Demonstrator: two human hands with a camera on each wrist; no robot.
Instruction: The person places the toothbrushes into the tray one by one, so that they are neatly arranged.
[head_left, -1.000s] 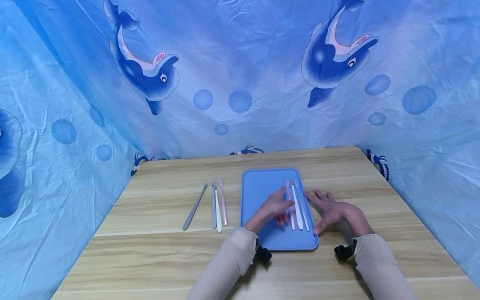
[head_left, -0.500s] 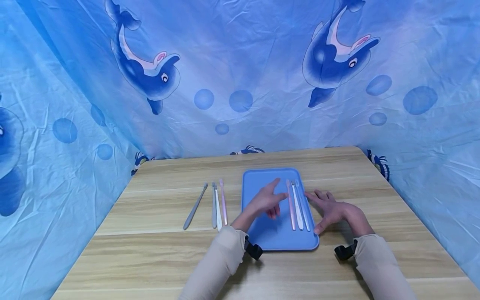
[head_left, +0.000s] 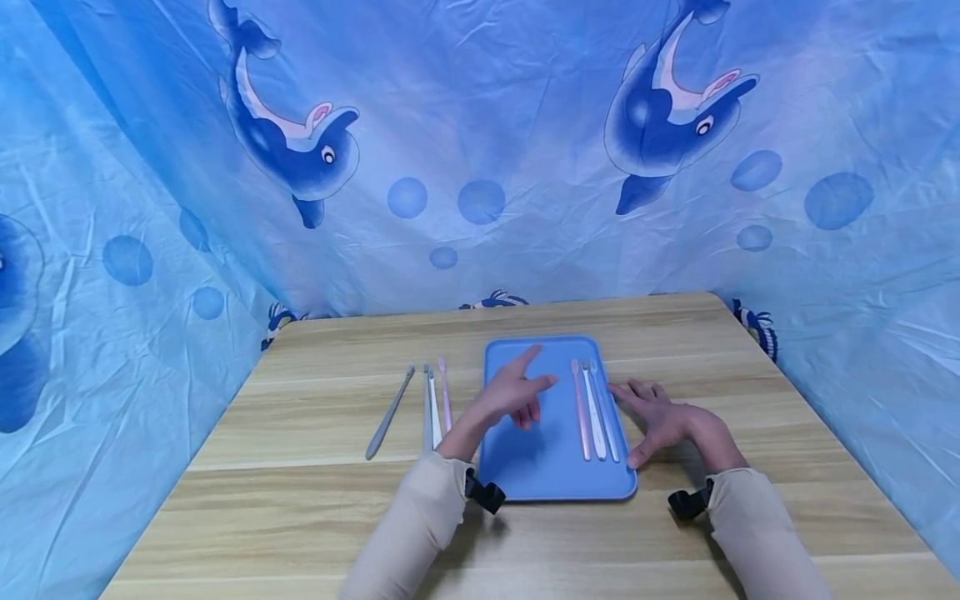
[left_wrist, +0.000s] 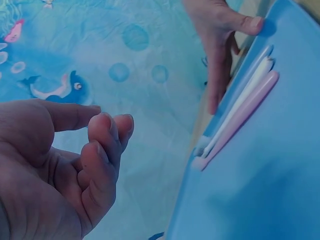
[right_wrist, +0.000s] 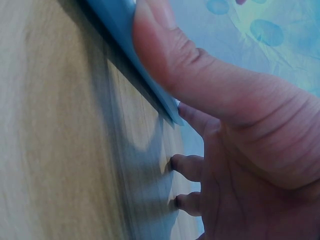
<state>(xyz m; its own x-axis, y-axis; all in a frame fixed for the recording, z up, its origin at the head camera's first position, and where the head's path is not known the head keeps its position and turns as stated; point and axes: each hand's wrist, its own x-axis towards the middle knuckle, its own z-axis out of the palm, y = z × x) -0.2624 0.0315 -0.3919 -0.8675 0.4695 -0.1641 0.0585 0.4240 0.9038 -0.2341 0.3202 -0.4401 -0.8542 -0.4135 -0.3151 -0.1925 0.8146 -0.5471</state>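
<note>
A blue tray (head_left: 555, 483) lies on the table. Along its right side rest a pink toothbrush (head_left: 581, 410), a white toothbrush (head_left: 594, 412) and a blue toothbrush (head_left: 606, 412), side by side. Over the tray's left part hovers my left hand (head_left: 508, 395), holding nothing, its index finger and thumb extended and the other fingers loosely bent. At the tray's right edge is my right hand (head_left: 663, 417); its thumb (right_wrist: 165, 55) touches the rim in the right wrist view, while the other fingers spread towards the table.
Left of the tray lie a slanted grey toothbrush (head_left: 389, 417), another greyish toothbrush (head_left: 427, 408), a white toothbrush (head_left: 435, 421) and a pink toothbrush (head_left: 446, 396). My left forearm partly overlaps this group. A blue dolphin-print curtain (head_left: 480, 150) encloses the wooden table (head_left: 285, 500).
My left hand has moved left, away from the toothbrushes on the tray and across to its left part. The right hand stays at the tray's edge.
</note>
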